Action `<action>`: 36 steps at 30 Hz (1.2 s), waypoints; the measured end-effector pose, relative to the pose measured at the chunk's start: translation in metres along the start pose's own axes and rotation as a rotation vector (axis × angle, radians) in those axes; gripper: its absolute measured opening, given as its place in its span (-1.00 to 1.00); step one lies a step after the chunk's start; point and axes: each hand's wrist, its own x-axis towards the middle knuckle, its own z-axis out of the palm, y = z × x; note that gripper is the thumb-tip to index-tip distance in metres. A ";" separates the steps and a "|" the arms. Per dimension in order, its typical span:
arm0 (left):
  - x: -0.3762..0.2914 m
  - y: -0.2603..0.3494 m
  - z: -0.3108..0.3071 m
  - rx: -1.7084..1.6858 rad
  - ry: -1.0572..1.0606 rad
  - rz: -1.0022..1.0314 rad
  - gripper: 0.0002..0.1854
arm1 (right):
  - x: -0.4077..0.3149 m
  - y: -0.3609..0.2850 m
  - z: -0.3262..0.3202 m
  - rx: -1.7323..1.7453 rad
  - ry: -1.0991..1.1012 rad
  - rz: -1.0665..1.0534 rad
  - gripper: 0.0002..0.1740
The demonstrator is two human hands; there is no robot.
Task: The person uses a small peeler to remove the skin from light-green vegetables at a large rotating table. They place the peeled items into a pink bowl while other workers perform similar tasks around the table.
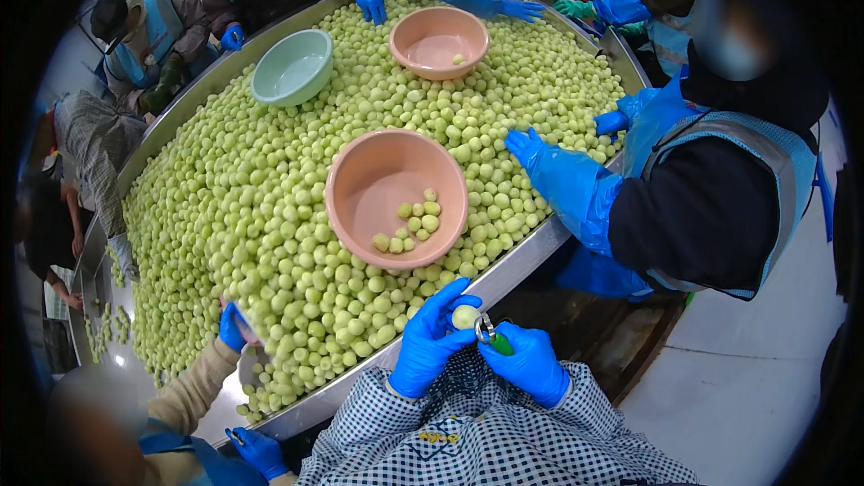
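Note:
Between its thumb and fingers, my blue-gloved left hand [432, 334] holds a pale green round fruit [465, 317]. My right hand [530, 359], gloved the same way, grips a peeler [500, 343] with a green handle, its metal head against or very close to the fruit's right side. Both hands are in front of my checked smock, just on my side of the table's metal rim [513, 270]. Beyond them a large pink plastic basin [341, 206] rests on the heaped round green fruits [270, 243], with several fruits in it.
A second pink basin [432, 47] and a mint green basin [280, 77] sit farther back on the heap. At my right, a co-worker's gloved hand [530, 148] touches the fruits. On my left, another co-worker's hand [233, 327] holds a pinkish object. More people line the far rim.

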 end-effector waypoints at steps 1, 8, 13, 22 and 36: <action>-0.002 -0.002 -0.003 -0.024 0.008 0.001 -0.44 | -0.002 0.000 0.004 -0.004 -0.005 -0.006 -0.81; -0.011 -0.013 -0.023 -0.058 0.062 -0.007 -0.52 | -0.007 -0.002 0.017 -0.029 -0.024 -0.067 -0.81; -0.006 -0.017 -0.022 -0.254 -0.001 -0.021 -0.33 | -0.005 -0.001 0.016 -0.017 0.015 -0.151 -0.75; -0.007 -0.011 -0.010 -0.152 0.001 -0.054 -0.35 | 0.001 -0.005 0.013 -0.154 0.059 -0.201 -0.69; -0.015 -0.004 -0.007 -0.048 -0.036 0.002 -0.46 | -0.005 -0.018 0.013 -0.316 0.062 -0.198 -0.71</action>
